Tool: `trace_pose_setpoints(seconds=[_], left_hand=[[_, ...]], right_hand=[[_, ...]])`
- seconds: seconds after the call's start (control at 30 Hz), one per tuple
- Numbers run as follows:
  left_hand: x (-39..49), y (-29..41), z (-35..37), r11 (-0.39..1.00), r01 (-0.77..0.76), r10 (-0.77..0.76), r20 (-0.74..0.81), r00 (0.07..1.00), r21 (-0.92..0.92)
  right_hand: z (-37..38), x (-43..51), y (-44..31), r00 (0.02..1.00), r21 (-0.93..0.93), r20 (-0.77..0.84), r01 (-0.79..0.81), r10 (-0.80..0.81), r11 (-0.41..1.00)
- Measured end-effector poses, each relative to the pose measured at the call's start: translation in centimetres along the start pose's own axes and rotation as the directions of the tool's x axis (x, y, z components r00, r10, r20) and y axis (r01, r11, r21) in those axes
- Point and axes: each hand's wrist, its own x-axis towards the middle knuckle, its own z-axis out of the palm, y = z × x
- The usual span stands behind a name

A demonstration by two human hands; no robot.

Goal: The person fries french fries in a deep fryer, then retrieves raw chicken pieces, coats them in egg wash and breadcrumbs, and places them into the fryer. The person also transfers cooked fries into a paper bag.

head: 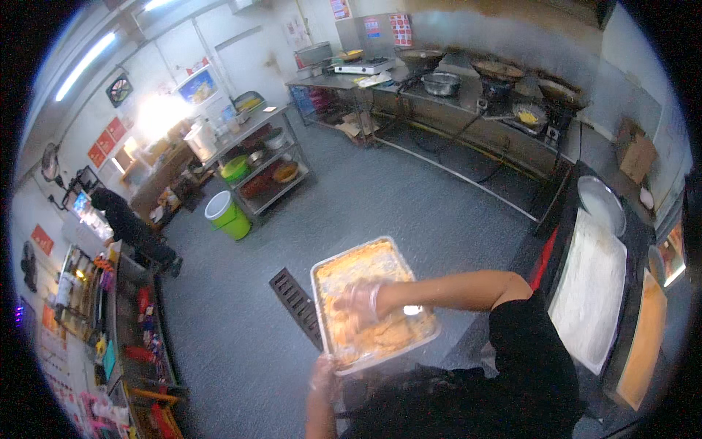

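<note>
A rectangular metal tray (319, 321) is held out in front of my body, over the floor. Inside it lies a lumpy orange-yellow food mixture (389, 336), with paler, whitish patches toward the far side. My left hand (324, 369), in a clear plastic glove, grips the tray's near left corner. Over the middle of the tray is my right hand (356, 302), also in a clear glove, at the food. Blur hides its fingers, so I cannot tell whether they hold any of the mixture.
A white-covered surface (589, 296) and a round metal tray (602, 206) lie at right. Woks (498, 70) line the stove counter behind. A green bucket (235, 222) stands beside a metal shelf (269, 189). A person in dark clothes (131, 228) is at far left. A floor drain grate (296, 304) lies below.
</note>
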Motion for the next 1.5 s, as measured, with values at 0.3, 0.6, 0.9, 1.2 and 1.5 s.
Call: trace_pose_setpoints(seconds=[0.3,0.6,0.9,1.2,1.5], left_hand=[[5.8,5.1,-3.9,0.991,-0.079,0.047,0.278,0.959,0.106],[14.3,3.4,-12.0,0.975,0.024,-0.164,0.642,0.749,0.221],[17.7,2.9,-17.1,0.966,-0.074,-0.134,0.724,0.677,0.248],[14.5,1.3,-21.2,0.982,-0.166,0.08,0.607,0.791,0.087],[15.7,0.5,-21.9,0.999,0.043,-0.051,0.783,0.62,0.03]], right_hand=[[3.4,4.9,-2.6,0.995,-0.2,-0.049,-0.09,0.082,0.976],[9.6,7.9,-5.9,0.874,-0.079,-0.143,-0.477,0.464,0.875],[10.8,15.2,-4.8,0.76,0.013,-0.272,-0.61,0.59,0.792],[11.4,13.9,-5.1,0.701,0.049,-0.598,-0.452,0.389,0.891],[12.1,13.3,-12.1,0.597,-0.136,-0.291,-0.8,0.748,0.585]])
